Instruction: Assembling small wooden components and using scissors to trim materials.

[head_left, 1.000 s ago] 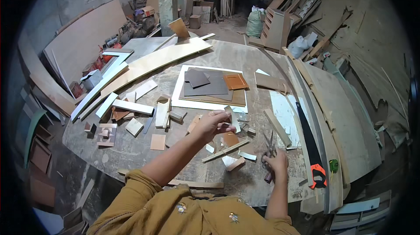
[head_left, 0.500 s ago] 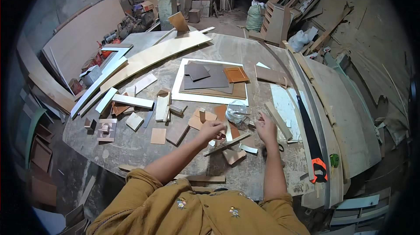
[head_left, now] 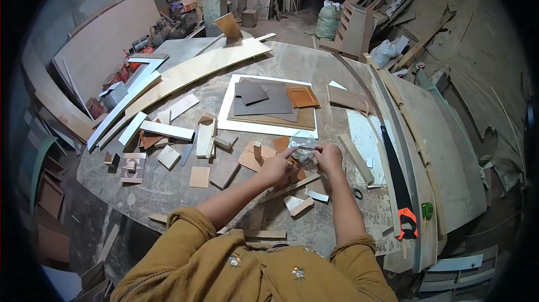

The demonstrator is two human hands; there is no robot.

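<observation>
Below the white board [head_left: 250, 126]: left hand [head_left: 275, 167] and right hand [head_left: 329, 159], drawn in close together.
Clear plastic [head_left: 305, 157]: just below the board's lower edge, between the hands.
Grip: fingertips of both apparently pinched on the plastic.
Scissors [head_left: 357, 194]: farther below the board, dark ring showing; held by the right hand a second ago.
Change: both hands now seemingly given over to the plastic.

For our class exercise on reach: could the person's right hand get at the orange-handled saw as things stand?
Probably yes: nothing appears to cover the orange-handled saw, and nothing tall stands between it and the right hand, now by the clear plastic.
</observation>
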